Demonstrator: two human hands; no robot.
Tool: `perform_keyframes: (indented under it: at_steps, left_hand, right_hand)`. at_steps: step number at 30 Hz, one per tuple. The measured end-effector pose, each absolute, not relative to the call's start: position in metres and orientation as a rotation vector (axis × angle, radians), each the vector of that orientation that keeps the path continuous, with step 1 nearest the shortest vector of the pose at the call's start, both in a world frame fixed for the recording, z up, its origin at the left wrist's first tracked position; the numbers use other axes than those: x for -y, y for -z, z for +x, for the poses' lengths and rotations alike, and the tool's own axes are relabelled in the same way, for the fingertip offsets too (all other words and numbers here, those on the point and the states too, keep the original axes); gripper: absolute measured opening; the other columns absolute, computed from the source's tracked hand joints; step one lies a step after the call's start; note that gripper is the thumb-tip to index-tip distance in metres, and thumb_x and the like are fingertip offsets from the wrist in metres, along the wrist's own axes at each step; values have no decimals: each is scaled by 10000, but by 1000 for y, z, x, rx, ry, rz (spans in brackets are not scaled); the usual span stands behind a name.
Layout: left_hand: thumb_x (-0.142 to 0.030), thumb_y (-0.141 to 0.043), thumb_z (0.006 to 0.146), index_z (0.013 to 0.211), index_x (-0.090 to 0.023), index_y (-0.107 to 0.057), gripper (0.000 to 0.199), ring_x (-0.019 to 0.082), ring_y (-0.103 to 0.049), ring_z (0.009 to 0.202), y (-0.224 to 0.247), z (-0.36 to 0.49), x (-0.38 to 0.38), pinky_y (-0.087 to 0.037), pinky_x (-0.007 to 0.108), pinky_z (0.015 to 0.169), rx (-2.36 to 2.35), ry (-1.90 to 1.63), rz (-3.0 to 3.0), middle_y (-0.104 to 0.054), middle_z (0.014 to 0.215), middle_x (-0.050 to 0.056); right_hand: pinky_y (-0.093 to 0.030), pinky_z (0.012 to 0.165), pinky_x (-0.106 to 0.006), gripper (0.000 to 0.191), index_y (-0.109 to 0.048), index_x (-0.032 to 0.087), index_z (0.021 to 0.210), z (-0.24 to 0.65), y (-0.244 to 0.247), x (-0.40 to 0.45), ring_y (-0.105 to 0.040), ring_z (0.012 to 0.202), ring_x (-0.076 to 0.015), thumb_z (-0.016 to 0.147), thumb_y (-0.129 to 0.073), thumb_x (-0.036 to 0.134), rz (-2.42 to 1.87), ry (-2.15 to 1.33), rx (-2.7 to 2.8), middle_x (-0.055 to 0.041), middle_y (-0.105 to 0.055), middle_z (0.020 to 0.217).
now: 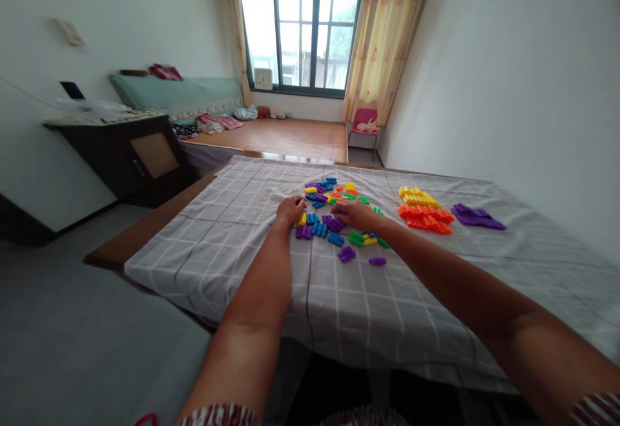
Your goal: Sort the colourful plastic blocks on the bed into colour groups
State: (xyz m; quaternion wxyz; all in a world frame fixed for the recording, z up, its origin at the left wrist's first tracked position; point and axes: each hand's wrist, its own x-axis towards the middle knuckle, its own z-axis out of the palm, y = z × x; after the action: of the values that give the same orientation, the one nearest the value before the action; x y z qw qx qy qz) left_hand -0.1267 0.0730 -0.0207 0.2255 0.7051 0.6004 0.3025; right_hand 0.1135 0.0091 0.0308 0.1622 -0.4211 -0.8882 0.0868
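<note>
A loose heap of small, tube-like plastic pieces lies on the cloth in several colours, with blue pieces (pixel 320 229), purple pieces (pixel 304 233) and green pieces (pixel 356 239) along its near side. At the heap's left edge is my left hand (pixel 289 210), its fingers curled together beside a yellow piece (pixel 301 219). Any piece inside those fingers is hidden. My right hand (pixel 359 215) reaches over the middle of the heap, fingertips bent down close to some purple pieces (pixel 332 223). What its closed fingers hold, if anything, is too small to make out.
Sorted piles lie to the right: yellow pieces (pixel 419 197), orange pieces (pixel 426 218) and purple pieces (pixel 477 216). A single purple piece (pixel 377 261) sits nearer me. Grey checked cloth (pixel 203 239) covers the table. Beyond it are a bed (pixel 295 137) and a pink chair (pixel 364 119).
</note>
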Motion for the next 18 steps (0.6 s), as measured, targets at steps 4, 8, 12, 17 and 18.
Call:
perform_keyframes:
  at_steps: [4, 8, 12, 17, 18]
  left_hand:
    - [-272, -474, 890, 1105, -205, -720, 333, 156, -683, 868, 19, -127, -71, -468, 223, 705, -1660, -822, 1945, -769, 957, 8]
    - [-275, -481, 885, 1101, -206, -724, 332, 158, -682, 865, 20, -126, -72, -471, 223, 713, -1663, -836, 1948, -769, 958, 8]
    - [-280, -480, 884, 1098, -215, -723, 331, 155, -681, 867, 24, -127, -76, -476, 217, 720, -1660, -831, 1946, -769, 956, 2]
    - [-287, -485, 878, 1085, -214, -724, 324, 155, -680, 871, 26, -128, -79, -473, 217, 706, -1667, -832, 1951, -768, 964, 2]
    - [-287, -486, 879, 1085, -215, -725, 324, 155, -680, 872, 26, -128, -79, -473, 216, 708, -1668, -830, 1952, -768, 964, 3]
  right_hand:
    - [-471, 819, -289, 246, -720, 188, 1042, 107, -32, -6, -633, 916, -188, 828, -601, 175, -1031, -351, 2661, -81, -706, 995]
    - [-462, 723, -250, 265, -704, 186, 1050, 117, -33, -10, -626, 763, -147, 831, -560, 148, -1271, -345, 2506, -38, -711, 866]
    - [-451, 698, -238, 273, -694, 198, 1083, 128, -37, -12, -629, 729, -140, 850, -553, 186, -1503, -284, 2378, -26, -727, 875]
    - [-452, 809, -260, 281, -706, 196, 1062, 122, -33, -3, -656, 937, -189, 811, -593, 136, -1362, -224, 2660, -70, -722, 1075]
    - [-454, 805, -263, 281, -701, 192, 1063, 120, -31, -1, -655, 952, -200, 802, -609, 140, -1362, -216, 2688, -79, -717, 1088]
